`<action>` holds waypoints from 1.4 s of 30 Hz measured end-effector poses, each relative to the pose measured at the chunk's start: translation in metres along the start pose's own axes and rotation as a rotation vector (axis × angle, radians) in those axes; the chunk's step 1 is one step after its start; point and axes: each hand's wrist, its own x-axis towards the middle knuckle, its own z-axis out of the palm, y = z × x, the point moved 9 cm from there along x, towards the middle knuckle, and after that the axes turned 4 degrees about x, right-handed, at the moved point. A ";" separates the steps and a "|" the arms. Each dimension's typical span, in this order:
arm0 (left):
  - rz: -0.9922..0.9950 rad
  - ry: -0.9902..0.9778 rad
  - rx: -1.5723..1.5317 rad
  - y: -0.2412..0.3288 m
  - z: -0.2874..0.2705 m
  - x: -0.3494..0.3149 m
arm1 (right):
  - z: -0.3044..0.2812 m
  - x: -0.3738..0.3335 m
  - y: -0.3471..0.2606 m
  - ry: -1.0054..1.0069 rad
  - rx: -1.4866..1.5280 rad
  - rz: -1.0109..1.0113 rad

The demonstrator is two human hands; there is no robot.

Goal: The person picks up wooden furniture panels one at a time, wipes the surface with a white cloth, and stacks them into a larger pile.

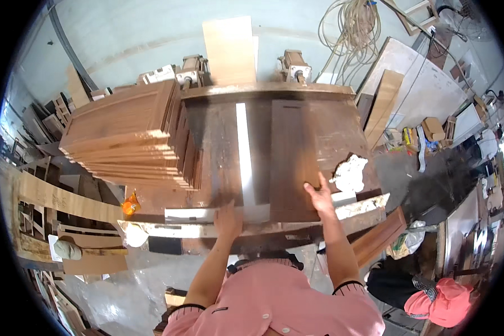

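Note:
A brown wooden cabinet-door panel (288,162) lies lengthwise on the worktable (341,131), reaching from its near edge toward the far rail. My right hand (320,199) grips the panel's right edge near the front, thumb over the top face and fingers along the side. Left of the panel, my left hand (228,220) is over the table's front edge, beside a pale strip; it is blurred, with fingers stretched forward and nothing visible in them. A long white strip (244,151) runs away from me between the hands.
A tall stack of similar wooden panels (123,129) fills the table's left side. A crumpled white cloth or paper wad (351,172) lies at right, an orange packet (131,204) at front left. Two clamp cylinders (295,67) stand behind the rail (263,89). Another panel (378,238) leans below right.

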 end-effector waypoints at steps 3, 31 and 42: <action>-0.010 -0.010 0.002 -0.006 0.003 0.001 | 0.047 0.037 0.000 -0.046 -0.138 0.083; 0.043 -0.025 -0.154 0.044 0.023 0.219 | 0.082 0.142 0.017 -0.188 -0.718 -0.117; 0.002 0.085 0.044 0.093 0.046 0.314 | 0.147 0.248 0.013 0.177 -0.768 -0.295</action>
